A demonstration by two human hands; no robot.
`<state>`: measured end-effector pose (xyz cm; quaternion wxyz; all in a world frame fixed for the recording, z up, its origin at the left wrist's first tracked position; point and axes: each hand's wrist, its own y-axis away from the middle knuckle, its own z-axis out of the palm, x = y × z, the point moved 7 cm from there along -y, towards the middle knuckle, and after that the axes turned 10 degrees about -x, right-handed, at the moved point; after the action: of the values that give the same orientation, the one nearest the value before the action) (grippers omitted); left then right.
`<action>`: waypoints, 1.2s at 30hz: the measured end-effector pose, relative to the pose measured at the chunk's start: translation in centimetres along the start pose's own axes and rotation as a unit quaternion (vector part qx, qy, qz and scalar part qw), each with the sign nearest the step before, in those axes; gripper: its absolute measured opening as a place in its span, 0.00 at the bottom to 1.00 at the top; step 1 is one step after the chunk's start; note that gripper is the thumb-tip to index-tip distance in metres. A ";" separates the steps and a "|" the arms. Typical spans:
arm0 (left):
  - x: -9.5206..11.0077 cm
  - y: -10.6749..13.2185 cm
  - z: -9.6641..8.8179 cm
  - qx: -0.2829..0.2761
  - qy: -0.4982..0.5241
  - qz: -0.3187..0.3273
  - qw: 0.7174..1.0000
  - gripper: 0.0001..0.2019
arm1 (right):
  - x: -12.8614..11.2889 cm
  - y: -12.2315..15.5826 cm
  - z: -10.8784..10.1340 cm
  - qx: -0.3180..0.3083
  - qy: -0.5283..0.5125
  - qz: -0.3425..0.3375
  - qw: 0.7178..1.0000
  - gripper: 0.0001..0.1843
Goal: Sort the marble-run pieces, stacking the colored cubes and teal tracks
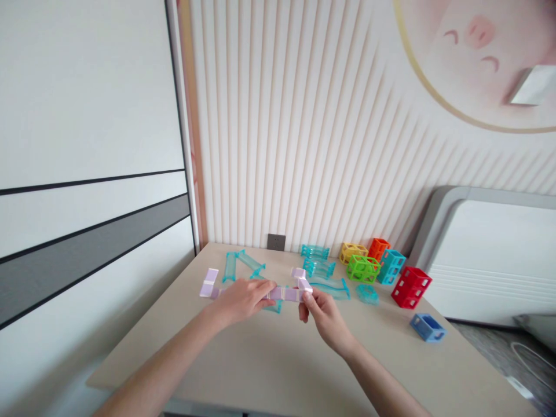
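A chain of lilac and white blocks [278, 294] spans between my two hands above the table. Its left end, a flat lilac section [209, 282], sticks out past my left hand; its right end bends back and away. My left hand [245, 298] closes over the left-middle of the chain from above, fingers pointing right. My right hand [324, 315] pinches the right corner of it, thumb on the near side. Behind the chain lie translucent teal track pieces [230, 266], some partly hidden by the blocks and my hands.
On the table [269, 370], more teal pieces [319, 267] and a teal ring [367, 293] lie right of centre. Frame blocks in yellow [353, 253], green [363, 268], orange [379, 249], light blue [391, 266], red [411, 287] and blue [428, 328] stand further right. A wall socket [276, 242] sits behind.
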<state>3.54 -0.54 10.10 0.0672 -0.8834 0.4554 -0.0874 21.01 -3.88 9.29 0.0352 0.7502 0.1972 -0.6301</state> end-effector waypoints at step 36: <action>2.9 -0.6 -2.1 -0.092 0.171 0.096 0.976 0.12 | -5.3 0.3 0.6 -0.135 0.414 -0.226 0.872 0.29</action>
<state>5.21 -2.65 12.52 -0.0849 -0.8099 0.5492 -0.1877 19.88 -5.67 14.19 -0.0917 0.8652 0.4409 -0.2203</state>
